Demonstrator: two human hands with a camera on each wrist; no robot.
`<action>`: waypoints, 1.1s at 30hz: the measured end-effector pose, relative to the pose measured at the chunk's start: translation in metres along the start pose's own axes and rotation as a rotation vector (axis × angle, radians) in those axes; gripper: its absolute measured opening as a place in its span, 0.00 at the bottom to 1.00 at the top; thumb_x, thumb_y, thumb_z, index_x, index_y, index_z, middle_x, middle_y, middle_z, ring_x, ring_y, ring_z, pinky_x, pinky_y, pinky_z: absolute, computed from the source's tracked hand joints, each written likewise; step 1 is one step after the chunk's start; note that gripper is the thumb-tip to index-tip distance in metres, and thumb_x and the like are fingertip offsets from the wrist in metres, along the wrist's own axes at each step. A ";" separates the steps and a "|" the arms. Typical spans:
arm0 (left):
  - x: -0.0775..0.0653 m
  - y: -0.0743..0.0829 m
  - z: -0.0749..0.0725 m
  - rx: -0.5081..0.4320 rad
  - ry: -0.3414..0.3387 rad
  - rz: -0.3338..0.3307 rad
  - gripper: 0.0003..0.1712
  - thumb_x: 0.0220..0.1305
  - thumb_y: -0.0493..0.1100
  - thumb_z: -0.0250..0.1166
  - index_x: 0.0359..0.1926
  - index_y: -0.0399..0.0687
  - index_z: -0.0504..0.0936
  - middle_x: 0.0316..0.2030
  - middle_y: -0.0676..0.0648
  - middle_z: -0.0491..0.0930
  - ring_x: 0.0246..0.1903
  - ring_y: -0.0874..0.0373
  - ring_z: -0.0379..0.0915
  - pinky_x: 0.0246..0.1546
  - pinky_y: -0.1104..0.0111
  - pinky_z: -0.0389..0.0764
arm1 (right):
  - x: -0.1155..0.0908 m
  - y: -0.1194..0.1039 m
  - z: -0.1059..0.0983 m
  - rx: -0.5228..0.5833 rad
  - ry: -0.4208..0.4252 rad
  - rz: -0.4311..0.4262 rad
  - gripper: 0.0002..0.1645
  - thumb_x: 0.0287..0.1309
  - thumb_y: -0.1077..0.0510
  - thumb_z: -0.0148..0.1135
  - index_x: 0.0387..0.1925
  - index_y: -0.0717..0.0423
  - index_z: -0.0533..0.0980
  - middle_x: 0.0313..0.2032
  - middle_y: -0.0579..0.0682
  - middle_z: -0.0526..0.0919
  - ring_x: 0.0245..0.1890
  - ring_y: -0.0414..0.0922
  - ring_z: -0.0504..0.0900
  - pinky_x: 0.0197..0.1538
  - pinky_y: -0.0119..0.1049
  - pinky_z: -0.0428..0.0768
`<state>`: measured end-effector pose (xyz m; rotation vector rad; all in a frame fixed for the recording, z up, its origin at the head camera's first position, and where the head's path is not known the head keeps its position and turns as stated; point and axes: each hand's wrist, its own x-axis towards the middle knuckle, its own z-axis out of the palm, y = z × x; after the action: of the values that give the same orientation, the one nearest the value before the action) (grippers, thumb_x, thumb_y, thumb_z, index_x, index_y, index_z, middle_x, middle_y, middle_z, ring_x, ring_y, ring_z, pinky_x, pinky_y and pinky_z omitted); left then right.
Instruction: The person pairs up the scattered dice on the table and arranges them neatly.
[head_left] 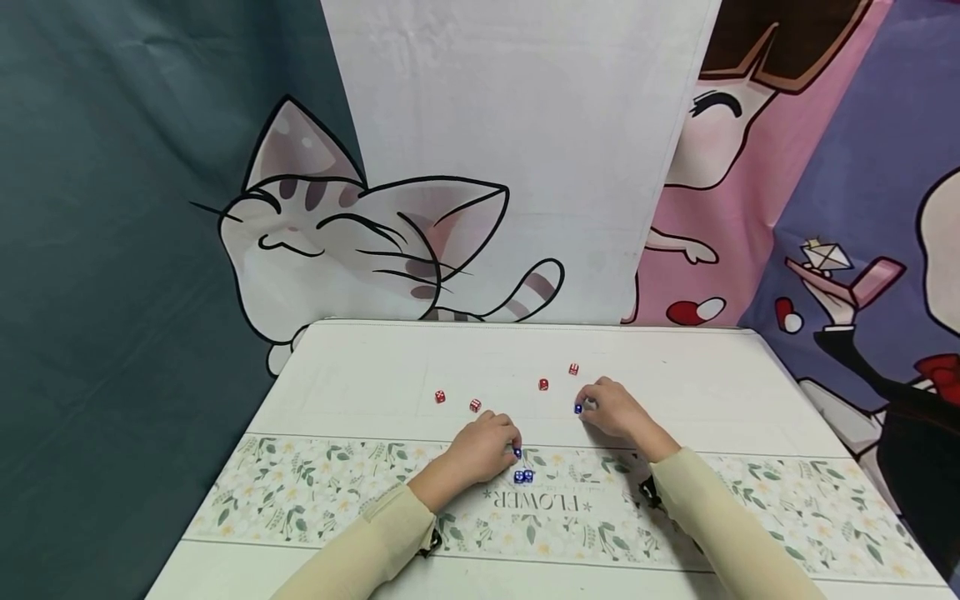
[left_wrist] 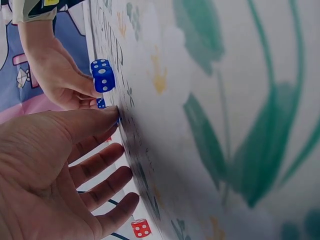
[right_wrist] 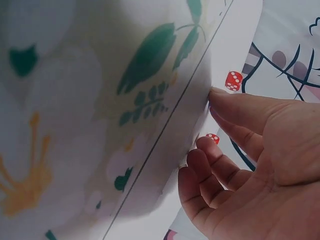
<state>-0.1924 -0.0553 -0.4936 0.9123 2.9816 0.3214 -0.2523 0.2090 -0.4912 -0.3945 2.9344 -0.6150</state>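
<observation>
Between thumb and fingertips, my left hand pinches a blue die at the edge of the flower-printed band. In the left wrist view, the left thumb hides nearly all of that die. Just nearer to me, two blue dice sit side by side on the band. Farther right, my right hand pinches another blue die on the white part of the table. The right wrist view shows the right thumb and curled fingers, with their die hidden.
Several red dice lie spread beyond the hands: one at far left, one by the left hand, and two toward the right, a nearer die and a farther die. Cartoon-printed curtains hang behind the white table.
</observation>
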 end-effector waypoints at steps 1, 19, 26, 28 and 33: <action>0.000 0.000 0.000 0.001 0.000 0.000 0.07 0.63 0.50 0.72 0.39 0.57 0.85 0.43 0.56 0.81 0.41 0.60 0.71 0.42 0.67 0.77 | 0.000 0.000 0.000 -0.002 0.001 0.003 0.07 0.58 0.60 0.71 0.39 0.52 0.83 0.44 0.56 0.78 0.44 0.53 0.76 0.52 0.55 0.75; -0.002 0.001 0.003 0.014 0.010 0.002 0.06 0.63 0.50 0.72 0.38 0.57 0.85 0.44 0.56 0.81 0.40 0.61 0.71 0.42 0.69 0.77 | -0.009 -0.015 0.012 -0.055 0.022 -0.028 0.05 0.58 0.59 0.71 0.37 0.48 0.83 0.43 0.52 0.77 0.44 0.51 0.72 0.45 0.48 0.73; -0.001 0.001 0.004 0.027 0.011 0.003 0.07 0.63 0.51 0.72 0.38 0.57 0.85 0.44 0.56 0.81 0.41 0.61 0.71 0.42 0.68 0.77 | -0.014 -0.027 0.017 -0.066 0.002 -0.028 0.05 0.58 0.57 0.70 0.36 0.45 0.83 0.44 0.50 0.77 0.45 0.50 0.72 0.46 0.46 0.72; -0.001 0.001 0.004 0.028 0.008 0.002 0.07 0.63 0.51 0.72 0.38 0.58 0.85 0.44 0.56 0.81 0.40 0.61 0.71 0.42 0.69 0.77 | -0.016 -0.031 0.018 -0.072 0.001 -0.036 0.05 0.58 0.57 0.71 0.36 0.45 0.83 0.45 0.50 0.77 0.45 0.50 0.72 0.46 0.46 0.72; -0.001 0.001 0.004 0.023 0.004 -0.003 0.06 0.63 0.50 0.72 0.38 0.57 0.85 0.43 0.56 0.80 0.40 0.61 0.71 0.42 0.68 0.77 | -0.021 -0.041 0.019 -0.085 0.008 -0.067 0.06 0.57 0.56 0.72 0.36 0.44 0.83 0.44 0.49 0.77 0.45 0.49 0.72 0.46 0.46 0.72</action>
<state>-0.1914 -0.0545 -0.4970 0.9108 2.9964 0.2897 -0.2196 0.1716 -0.4908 -0.5025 2.9732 -0.5015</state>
